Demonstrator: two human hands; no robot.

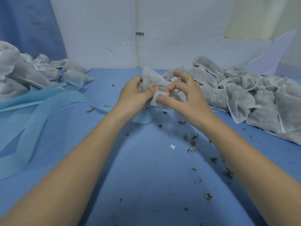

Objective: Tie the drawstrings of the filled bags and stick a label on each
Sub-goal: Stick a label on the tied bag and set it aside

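Note:
A filled white fabric bag (pixel 150 78) is held above the middle of the blue table. My left hand (pixel 135 92) grips its left side, thumb on the front. A white printed label (pixel 158 99) lies against the bag's front. My right hand (pixel 182 95) pinches the label between thumb and forefinger, its other fingers spread and raised. A light-blue label roll (pixel 143 117) stands under my left wrist, mostly hidden.
A heap of filled bags with loose drawstrings (pixel 244 93) covers the right side. Labelled bags (pixel 42 70) pile up at the left. Light-blue backing strip (pixel 37 115) curls over the left table. Dried leaf bits (pixel 193 141) and a paper scrap (pixel 172 146) are scattered in front.

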